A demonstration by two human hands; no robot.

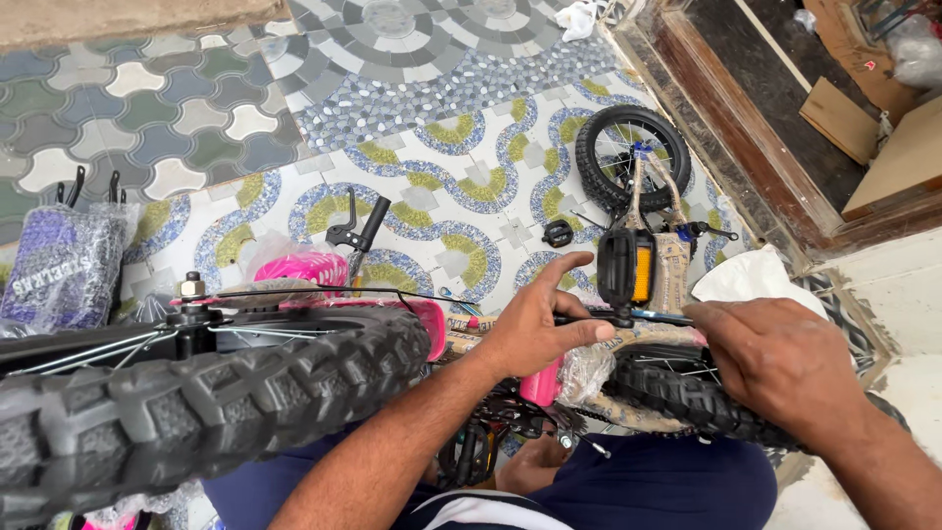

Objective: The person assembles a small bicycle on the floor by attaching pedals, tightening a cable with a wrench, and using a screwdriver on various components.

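Clearly black pedal (627, 265), orange reflector, upright on crank.

A tyre (196, 402) lies across the near left, its axle (191, 299) just behind it. To its right the left hand (535, 329) rests on the frame (471, 329), with the pedal (628, 265) upright between it and the right hand (775, 358). A smaller wheel (603, 147) lies behind the pedal on the floor (442, 118). A brake lever (355, 228), it seems, lies behind the tyre, and a bag (64, 265) at far left.
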